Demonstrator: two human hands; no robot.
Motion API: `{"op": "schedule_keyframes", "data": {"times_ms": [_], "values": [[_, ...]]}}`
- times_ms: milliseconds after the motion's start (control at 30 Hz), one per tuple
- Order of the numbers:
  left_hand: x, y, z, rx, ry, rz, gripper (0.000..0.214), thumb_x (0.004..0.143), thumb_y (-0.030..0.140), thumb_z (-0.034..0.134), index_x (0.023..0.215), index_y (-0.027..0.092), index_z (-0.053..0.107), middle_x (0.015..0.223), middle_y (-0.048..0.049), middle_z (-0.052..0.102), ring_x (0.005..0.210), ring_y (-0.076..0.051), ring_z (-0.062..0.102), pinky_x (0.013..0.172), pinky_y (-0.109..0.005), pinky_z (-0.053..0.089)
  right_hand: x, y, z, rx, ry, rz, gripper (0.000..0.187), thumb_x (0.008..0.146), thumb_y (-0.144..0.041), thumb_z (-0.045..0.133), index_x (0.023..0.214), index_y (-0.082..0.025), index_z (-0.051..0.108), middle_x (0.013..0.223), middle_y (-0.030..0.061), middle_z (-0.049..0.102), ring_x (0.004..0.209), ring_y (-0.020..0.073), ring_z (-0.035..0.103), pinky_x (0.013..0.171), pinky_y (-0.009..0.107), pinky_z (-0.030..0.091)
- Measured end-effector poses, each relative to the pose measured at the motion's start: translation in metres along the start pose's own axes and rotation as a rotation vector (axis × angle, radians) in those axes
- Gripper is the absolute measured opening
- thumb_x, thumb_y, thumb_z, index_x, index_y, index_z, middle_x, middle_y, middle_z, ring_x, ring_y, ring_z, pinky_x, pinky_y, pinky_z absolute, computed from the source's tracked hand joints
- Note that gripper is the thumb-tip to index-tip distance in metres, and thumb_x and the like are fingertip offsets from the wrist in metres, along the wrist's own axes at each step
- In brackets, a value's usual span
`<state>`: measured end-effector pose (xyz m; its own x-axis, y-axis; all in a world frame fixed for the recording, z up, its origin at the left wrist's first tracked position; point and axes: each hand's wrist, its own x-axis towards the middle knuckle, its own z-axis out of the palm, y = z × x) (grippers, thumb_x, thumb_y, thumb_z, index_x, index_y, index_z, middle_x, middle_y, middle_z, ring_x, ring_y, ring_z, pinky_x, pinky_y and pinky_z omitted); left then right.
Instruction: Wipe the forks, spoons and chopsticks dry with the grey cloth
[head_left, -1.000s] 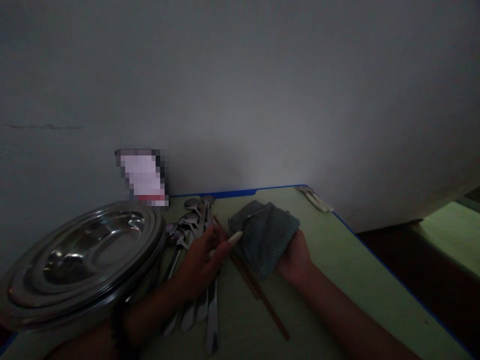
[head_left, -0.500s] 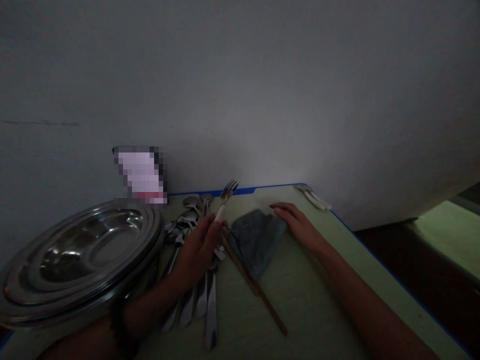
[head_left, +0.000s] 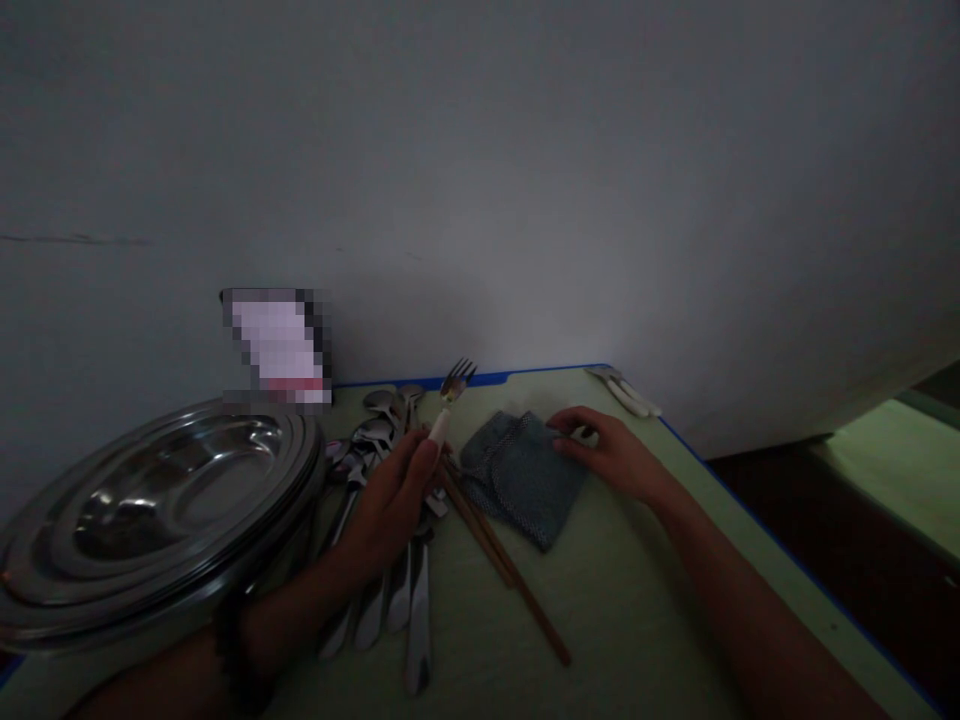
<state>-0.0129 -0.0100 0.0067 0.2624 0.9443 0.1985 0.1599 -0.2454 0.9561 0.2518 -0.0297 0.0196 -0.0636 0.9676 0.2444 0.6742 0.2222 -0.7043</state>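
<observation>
fork (head_left: pixel 446 406) is in l hand (head_left: pixel 401 490), fingers clamped round it, tines up, near spoons (head_left: pixel 382 402). r hand (head_left: pixel 604 450) touches edge of gray cloth (head_left: pixel 536 485) on tbl (head_left: pixel 480 650); can't tell if fingers pinch it. chopsticks (head_left: pixel 529 598) btwn spoons & cloth.

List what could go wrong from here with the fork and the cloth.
Pricked fingers: the fork is in the left hand with its tines up and uncovered, so the right hand might catch them.
Disturbed chopsticks: they lie right beside the cloth, so dragging it could roll them.
A fall: the white-handled cutlery lies by the table's edge and might get knocked off.
</observation>
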Motion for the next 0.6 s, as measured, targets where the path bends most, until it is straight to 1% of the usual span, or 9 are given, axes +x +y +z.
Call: {"op": "schedule_keyframes", "data": {"times_ms": [100,167,200,267,333,367,433,500,600], "values": [[0.0003,0.0001,-0.0002,0.013,-0.017,0.013,0.033,0.086,0.047,0.041,0.086,0.018,0.057,0.067,0.0017,0.05,0.06,-0.013,0.048,0.055,-0.022,0.04,0.0021,0.0014,0.001,-0.063,0.068,-0.043,0.012,0.079,-0.025,0.053,0.084,-0.018,0.061,0.083,0.004,0.063,0.08,0.0167,0.056,0.076,0.032,0.042],[0.0005,-0.001,0.0003,0.01,-0.03,0.003,0.033,0.086,0.047,0.04,0.087,0.018,0.057,0.067,0.0019,0.05,0.059,-0.012,0.046,0.053,-0.021,0.039,0.0022,0.0013,0.0016,-0.081,0.109,-0.042,0.013,0.081,-0.027,0.05,0.083,-0.018,0.06,0.082,0.0042,0.062,0.077,0.0161,0.056,0.074,0.031,0.042],[0.0006,-0.0016,0.0006,-0.002,-0.033,-0.006,0.034,0.086,0.048,0.04,0.088,0.018,0.056,0.068,0.0018,0.05,0.059,-0.012,0.046,0.052,-0.02,0.039,0.0018,0.0011,0.002,-0.072,0.117,-0.029,0.015,0.081,-0.028,0.049,0.085,-0.018,0.059,0.082,0.0045,0.062,0.077,0.0161,0.056,0.072,0.03,0.042],[0.0006,-0.0029,0.0015,-0.041,-0.028,-0.019,0.034,0.086,0.049,0.041,0.088,0.018,0.056,0.071,0.0014,0.051,0.061,-0.012,0.047,0.053,-0.02,0.039,0.0006,0.0014,0.0028,-0.047,0.091,0.02,0.023,0.081,-0.033,0.05,0.096,-0.018,0.056,0.086,0.0055,0.061,0.077,0.0162,0.056,0.069,0.029,0.043],[0.0006,-0.0035,0.0021,-0.058,-0.033,-0.016,0.035,0.085,0.049,0.041,0.087,0.018,0.056,0.069,0.0018,0.05,0.061,-0.012,0.047,0.054,-0.02,0.04,-0.0008,0.0034,0.0037,-0.058,0.026,0.063,0.031,0.077,-0.036,0.055,0.102,-0.018,0.054,0.088,0.0064,0.06,0.076,0.0167,0.056,0.067,0.03,0.043],[0.0005,-0.0035,0.0021,-0.058,-0.036,-0.011,0.035,0.085,0.049,0.041,0.087,0.018,0.056,0.069,0.0021,0.049,0.061,-0.012,0.046,0.055,-0.02,0.041,-0.0013,0.0047,0.0041,-0.073,-0.003,0.074,0.031,0.075,-0.036,0.057,0.1,-0.018,0.055,0.088,0.0063,0.06,0.075,0.0169,0.055,0.067,0.03,0.043],[0.0003,-0.0027,0.0018,-0.04,-0.04,0.0,0.035,0.085,0.05,0.04,0.085,0.018,0.055,0.066,0.0029,0.047,0.058,-0.012,0.045,0.053,-0.02,0.04,-0.0017,0.0071,0.0038,-0.082,-0.03,0.071,0.022,0.074,-0.032,0.059,0.09,-0.018,0.057,0.085,0.0051,0.059,0.075,0.0173,0.055,0.068,0.031,0.042],[0.0001,-0.0011,0.0012,-0.011,-0.038,0.003,0.035,0.085,0.05,0.04,0.083,0.018,0.055,0.064,0.0029,0.046,0.057,-0.012,0.044,0.052,-0.021,0.039,-0.0014,0.0079,0.0021,-0.02,-0.029,0.045,0.014,0.075,-0.03,0.057,0.084,-0.019,0.056,0.083,0.0036,0.058,0.077,0.0171,0.054,0.069,0.03,0.041],[0.0,0.0005,0.0006,0.01,-0.033,0.0,0.034,0.085,0.049,0.04,0.082,0.018,0.054,0.067,0.0017,0.049,0.058,-0.012,0.047,0.052,-0.021,0.041,-0.0005,0.0068,-0.0008,0.186,0.022,0.012,0.014,0.078,-0.033,0.054,0.084,-0.021,0.051,0.081,0.0012,0.055,0.077,0.0154,0.052,0.068,0.028,0.041]]}}
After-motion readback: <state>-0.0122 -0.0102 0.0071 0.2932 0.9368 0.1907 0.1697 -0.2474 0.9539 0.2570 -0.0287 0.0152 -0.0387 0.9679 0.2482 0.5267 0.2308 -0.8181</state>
